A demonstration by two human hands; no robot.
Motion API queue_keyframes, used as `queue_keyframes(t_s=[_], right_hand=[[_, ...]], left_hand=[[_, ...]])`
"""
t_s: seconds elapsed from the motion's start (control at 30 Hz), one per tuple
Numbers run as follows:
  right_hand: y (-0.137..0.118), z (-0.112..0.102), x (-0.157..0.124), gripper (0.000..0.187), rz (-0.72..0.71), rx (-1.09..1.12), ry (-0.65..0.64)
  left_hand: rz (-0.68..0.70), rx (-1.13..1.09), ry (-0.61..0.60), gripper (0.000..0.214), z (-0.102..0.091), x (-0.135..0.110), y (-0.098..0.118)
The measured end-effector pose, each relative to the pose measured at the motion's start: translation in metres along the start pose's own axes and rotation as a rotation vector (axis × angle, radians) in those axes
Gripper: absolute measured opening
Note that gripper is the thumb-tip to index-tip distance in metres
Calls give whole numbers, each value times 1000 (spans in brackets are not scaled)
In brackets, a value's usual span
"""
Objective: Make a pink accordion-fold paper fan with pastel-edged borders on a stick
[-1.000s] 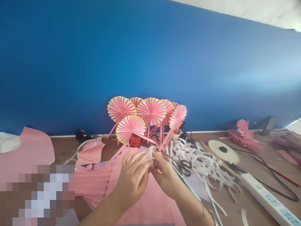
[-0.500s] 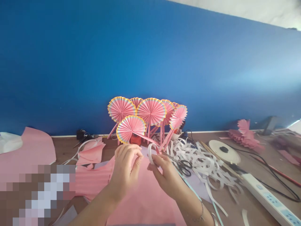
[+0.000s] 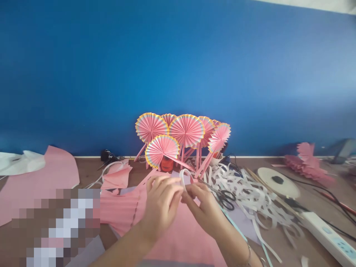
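Note:
My right hand pinches a narrow white paper strip, which curls up in a loop above its thumb and fingers. Close beside it on the left, my left hand has its thumb and fingers drawn together, the tips meeting the strip's near end. Beneath both hands lies a large pink paper sheet. Just beyond them stands a group of round pleated pink paper fans with yellow edges and pink handles. The front fan leans low, in front of a red object.
A heap of white strips and black-handled scissors lie to the right. Further right are a cream round object, a white power strip and black cables. Folded pink paper lies left; a blue wall rises behind.
My left hand has come in to the right, so its fingertips meet the strip held by my right hand. The whole view has shifted slightly, with things appearing further right.

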State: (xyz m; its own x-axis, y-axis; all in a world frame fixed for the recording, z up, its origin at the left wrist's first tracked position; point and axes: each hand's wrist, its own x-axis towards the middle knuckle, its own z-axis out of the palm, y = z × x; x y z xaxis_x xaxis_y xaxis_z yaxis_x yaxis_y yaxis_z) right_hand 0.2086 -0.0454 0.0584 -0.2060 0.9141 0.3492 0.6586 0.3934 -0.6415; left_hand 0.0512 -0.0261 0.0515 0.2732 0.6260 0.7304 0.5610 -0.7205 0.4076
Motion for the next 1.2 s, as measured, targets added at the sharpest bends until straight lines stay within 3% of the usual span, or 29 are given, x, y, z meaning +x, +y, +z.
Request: queue_keyframes(t_s=[0.17,0.37,0.6,0.8,1.03,1.2], right_hand=[[15,-7,1,20,-71,-64,29],[20,-27,-3,18,-43,-92,24],[46,-34,-14,22,-23,-199,0],[66,-28,-30,20,-14,-208,18],[69,-15,-36,19,7,-176,-4],[64,-16,-39,26,41,-160,-16]], left_hand=[[-330,-221,-49,14,-17,17,-18],[-531,-364,-64,19,-35,20,-41],[-682,-349,-84,24,-44,0,-64],[-707,-343,-97,26,-42,-27,-60],[-888,-394,-86,28,-37,-46,-60],[-900,-393,-73,25,-40,-44,-64]])
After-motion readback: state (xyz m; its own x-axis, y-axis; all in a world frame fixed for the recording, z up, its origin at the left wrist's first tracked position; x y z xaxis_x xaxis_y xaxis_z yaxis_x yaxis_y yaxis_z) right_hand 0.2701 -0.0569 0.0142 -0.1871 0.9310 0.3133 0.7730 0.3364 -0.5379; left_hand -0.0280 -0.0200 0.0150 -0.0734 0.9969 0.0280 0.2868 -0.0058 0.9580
